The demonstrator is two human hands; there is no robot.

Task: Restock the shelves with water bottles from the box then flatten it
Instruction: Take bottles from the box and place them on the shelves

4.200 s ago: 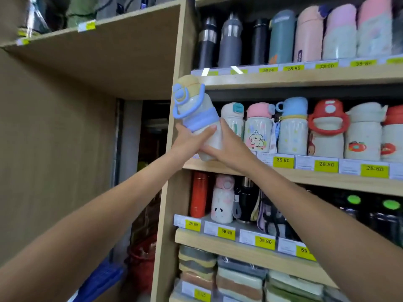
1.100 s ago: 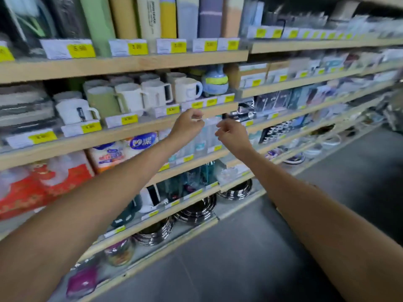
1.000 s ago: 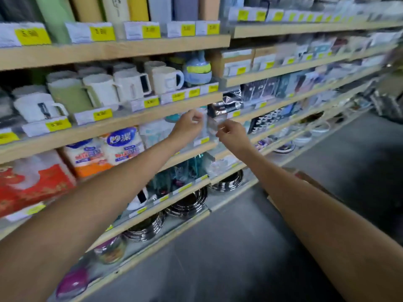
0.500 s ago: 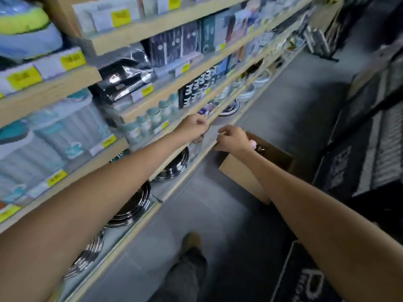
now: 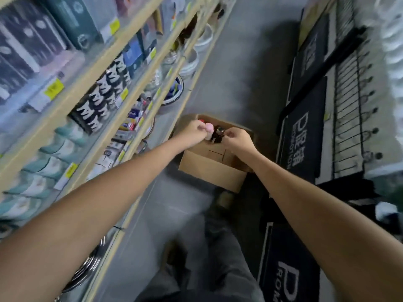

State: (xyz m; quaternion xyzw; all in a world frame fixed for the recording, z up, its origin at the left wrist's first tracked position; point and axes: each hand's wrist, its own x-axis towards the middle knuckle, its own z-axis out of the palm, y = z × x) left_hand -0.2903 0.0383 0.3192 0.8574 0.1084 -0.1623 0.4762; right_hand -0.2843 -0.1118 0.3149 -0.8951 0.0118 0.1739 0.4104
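Note:
An open cardboard box (image 5: 209, 171) stands on the grey floor beside the bottom shelf. Bottles stand upright at its far end: a pink-capped one (image 5: 209, 128), a dark one (image 5: 218, 134) and a red cap (image 5: 202, 121) behind them. Both my arms stretch forward and down towards the box. My left hand (image 5: 194, 130) hovers in front of the pink cap with its fingers loosely curled. My right hand (image 5: 236, 138) hovers by the dark bottle, fingers also loosely curled. I see nothing held in either hand. The view is blurred by motion.
Long wooden shelves (image 5: 91, 118) with boxed goods, bowls and yellow price tags run along the left. Black printed doormats (image 5: 305, 136) and a black wire rack (image 5: 353, 110) line the right side. My legs (image 5: 218, 258) and a shoe (image 5: 224, 198) stand just before the box.
The blue-lidded bottle I held at the shelf is no longer in my hands. My view has swung right along the aisle and down, so my empty hands now sit over the box.

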